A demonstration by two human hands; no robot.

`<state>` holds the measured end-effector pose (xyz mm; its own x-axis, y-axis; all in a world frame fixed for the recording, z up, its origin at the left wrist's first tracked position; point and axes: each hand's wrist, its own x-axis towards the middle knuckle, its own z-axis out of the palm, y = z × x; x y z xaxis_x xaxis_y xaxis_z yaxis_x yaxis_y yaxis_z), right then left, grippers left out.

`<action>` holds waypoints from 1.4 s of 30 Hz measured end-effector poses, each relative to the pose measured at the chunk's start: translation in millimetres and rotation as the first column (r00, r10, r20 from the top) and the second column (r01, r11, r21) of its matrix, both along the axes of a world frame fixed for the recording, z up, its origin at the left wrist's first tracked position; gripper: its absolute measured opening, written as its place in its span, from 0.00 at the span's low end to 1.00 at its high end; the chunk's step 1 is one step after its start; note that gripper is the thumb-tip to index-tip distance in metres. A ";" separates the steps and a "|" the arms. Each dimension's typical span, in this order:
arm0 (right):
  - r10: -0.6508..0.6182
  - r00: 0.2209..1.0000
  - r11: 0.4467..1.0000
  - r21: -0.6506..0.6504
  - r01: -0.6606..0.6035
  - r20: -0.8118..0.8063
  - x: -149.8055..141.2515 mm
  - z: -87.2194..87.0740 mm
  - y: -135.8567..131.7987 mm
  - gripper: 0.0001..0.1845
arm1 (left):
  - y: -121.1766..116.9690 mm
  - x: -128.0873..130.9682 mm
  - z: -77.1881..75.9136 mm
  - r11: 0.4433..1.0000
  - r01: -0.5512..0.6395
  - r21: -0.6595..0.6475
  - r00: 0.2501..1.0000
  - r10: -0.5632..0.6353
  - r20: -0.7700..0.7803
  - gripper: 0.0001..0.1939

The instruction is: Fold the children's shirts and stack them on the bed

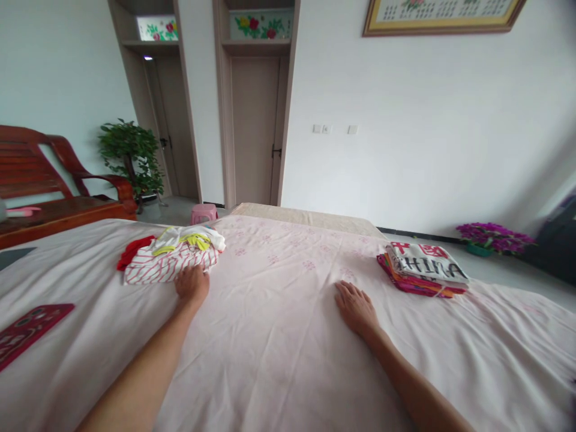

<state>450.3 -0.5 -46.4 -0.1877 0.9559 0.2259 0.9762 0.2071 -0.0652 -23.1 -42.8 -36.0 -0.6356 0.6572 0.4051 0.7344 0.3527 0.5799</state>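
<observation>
The fingers of the left hand (pixel 192 285) are bent, their tips at the near right side of a red-striped white garment (pixel 155 267); whether they pinch any cloth I cannot tell. The fingers of the right hand (pixel 357 309) are extended and lie close together, palm down on the pale pink sheet (pixel 270 336), with nothing in their hold.

The striped garment lies in a loose, rumpled pile, with a white garment with yellow trim (pixel 168 239) on top and a bright red cloth (pixel 134 251) at its left. Well apart from it, to the right of the right hand and nearest to that one, sits a neat folded stack (pixel 425 270): white fabric with red and black lettering that reads "CHINA" on top, red and orange layers beneath.

Farther out on the left, a dark red phone-like object (pixel 31 330) lies on the sheet, cut off by the view's edge. The sheet has small pink flowers and many creases; a beige cover (pixel 308 217) shows past its far edge.

Beyond stand a pink stool (pixel 204 213), a reddish wooden bench (pixel 67 210), a leafy plant (pixel 128 150) and, at right, purple flowers (pixel 495 236) in a green pot.
</observation>
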 end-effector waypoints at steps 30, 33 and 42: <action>-0.001 0.994 0.999 0.032 0.004 -0.108 4.6 1.6 -2.2 0.23 | 1.7 68.8 10.2 0.930 0.367 0.012 0.900 -0.352 -0.258 0.16; 0.000 0.994 0.999 0.039 0.005 -0.108 4.2 1.6 -1.9 0.23 | 3.8 31.5 -2.8 0.982 0.187 -0.022 0.955 -0.187 -0.231 0.19; -0.009 0.992 1.000 0.023 0.012 -0.127 3.8 4.5 -3.3 0.22 | 10.4 57.9 3.0 0.972 0.235 0.024 0.969 -0.232 -0.088 0.17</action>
<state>454.1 -3.8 -41.9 -0.1463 0.9518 0.2695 0.9625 0.1999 -0.1836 34.9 -32.3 -33.0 -0.4286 0.7685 0.4750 0.8408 0.1470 0.5210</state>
